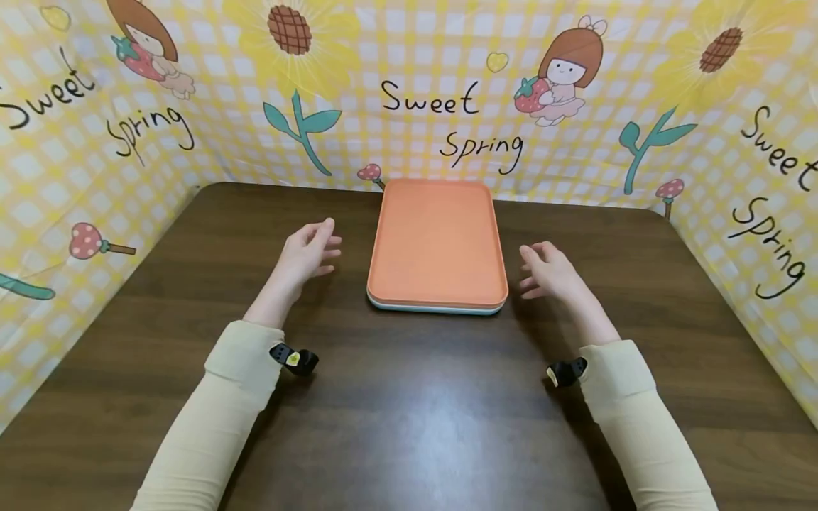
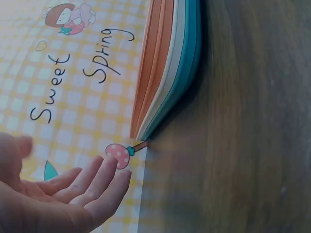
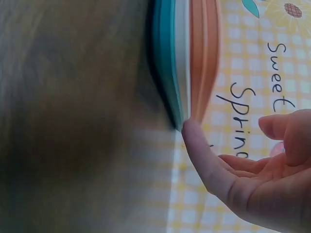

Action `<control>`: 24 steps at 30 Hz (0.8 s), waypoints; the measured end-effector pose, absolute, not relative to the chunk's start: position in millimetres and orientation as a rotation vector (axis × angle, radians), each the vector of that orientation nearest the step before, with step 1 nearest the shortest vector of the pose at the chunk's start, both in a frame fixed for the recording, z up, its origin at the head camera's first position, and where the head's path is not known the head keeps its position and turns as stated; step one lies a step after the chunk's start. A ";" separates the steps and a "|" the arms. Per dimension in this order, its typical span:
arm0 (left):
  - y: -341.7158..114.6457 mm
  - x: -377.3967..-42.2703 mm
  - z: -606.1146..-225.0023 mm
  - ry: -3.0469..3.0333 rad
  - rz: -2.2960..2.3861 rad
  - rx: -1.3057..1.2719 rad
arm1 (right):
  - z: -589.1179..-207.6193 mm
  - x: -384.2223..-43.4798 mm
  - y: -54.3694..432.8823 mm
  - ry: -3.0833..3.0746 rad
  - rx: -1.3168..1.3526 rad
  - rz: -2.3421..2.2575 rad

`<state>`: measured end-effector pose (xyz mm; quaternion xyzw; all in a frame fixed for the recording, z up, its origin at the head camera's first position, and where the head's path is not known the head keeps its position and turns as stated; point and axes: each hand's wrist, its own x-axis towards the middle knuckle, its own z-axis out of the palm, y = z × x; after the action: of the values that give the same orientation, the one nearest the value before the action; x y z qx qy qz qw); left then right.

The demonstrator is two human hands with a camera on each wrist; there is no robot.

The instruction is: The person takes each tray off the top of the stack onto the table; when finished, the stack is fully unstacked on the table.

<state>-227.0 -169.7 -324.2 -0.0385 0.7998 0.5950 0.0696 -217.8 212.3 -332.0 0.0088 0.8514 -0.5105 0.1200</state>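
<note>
A stack of rectangular trays with rounded corners lies on the table, its orange top tray facing up. In the left wrist view the stack's edge shows orange layers above a white tray and teal trays at the bottom. My left hand hovers to the left of the stack, fingers loosely bent, holding nothing. On the other side, my right hand is held a short gap from the stack's right edge, its fingers relaxed and bare of any object.
The dark wooden table carries the stack near its back edge. A yellow checked cloth with flowers and lettering hangs behind and along both sides. Each sleeve cuff has a black strap at the wrist.
</note>
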 end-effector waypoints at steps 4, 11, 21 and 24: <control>-163.3 -228.8 -331.9 2.380 1.765 -0.144 | -340.9 -223.1 204.8 2.379 0.093 -1.528; -145.8 -233.2 -345.7 2.432 1.613 -0.145 | -351.2 -228.3 195.9 2.316 0.127 -1.491; -121.4 -234.4 -355.6 2.685 1.407 -0.033 | -350.8 -229.0 189.6 2.454 0.003 -1.296; -119.5 -232.6 -356.6 2.802 1.302 0.007 | -352.8 -228.6 188.2 2.483 -0.010 -1.251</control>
<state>-232.6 -119.5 -356.6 0.0023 0.9065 0.4213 0.0258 -228.6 188.2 -352.8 -0.0037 0.8785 -0.4427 0.1796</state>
